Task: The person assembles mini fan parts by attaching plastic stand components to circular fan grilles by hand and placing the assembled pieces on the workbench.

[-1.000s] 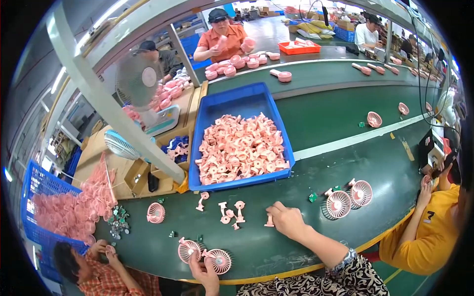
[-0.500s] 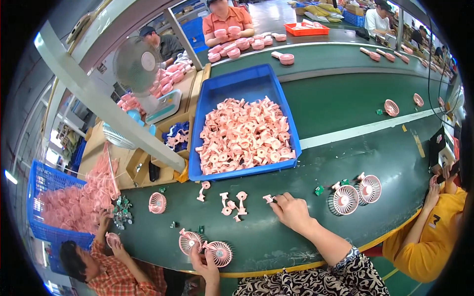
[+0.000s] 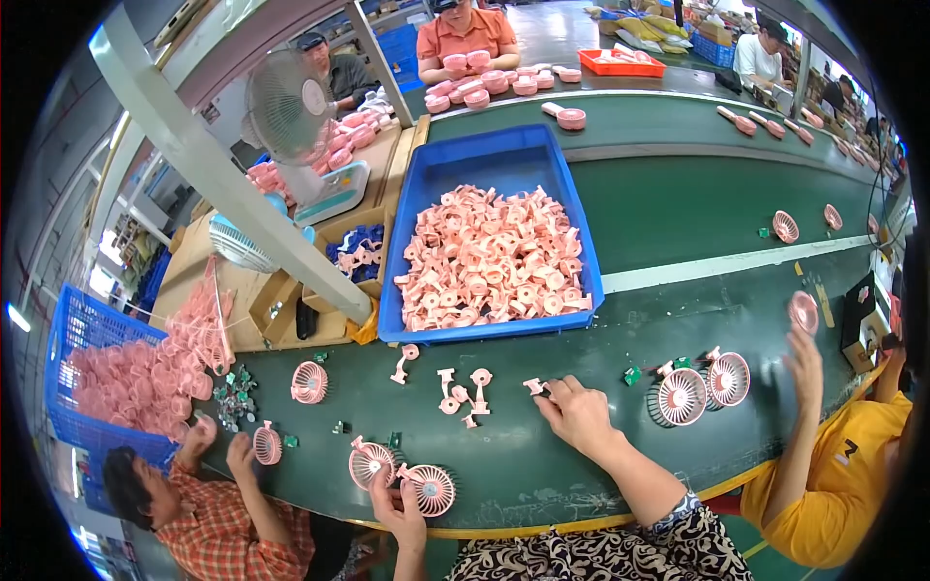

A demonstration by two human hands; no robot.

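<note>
Near the front edge of the bench my left hand is closed on a pink round slatted fan housing. A second pink fan housing touches it at the left, beside the fingers, with a small green circuit board behind it. My right hand reaches over the green surface, fingertips pinched on a small pink plastic bracket. Several more pink brackets lie loose between my hands and a blue bin, which is heaped with such pink brackets.
Two pink housings stand to the right with a green board. A co-worker in yellow reaches in at right; another in checked shirt works at left beside a blue basket. A white post slants at left.
My hands stay almost in place as the view shifts slightly. At left, the co-worker's pink housing now stands on the bench. The right co-worker's arm has come forward to a pink housing.
</note>
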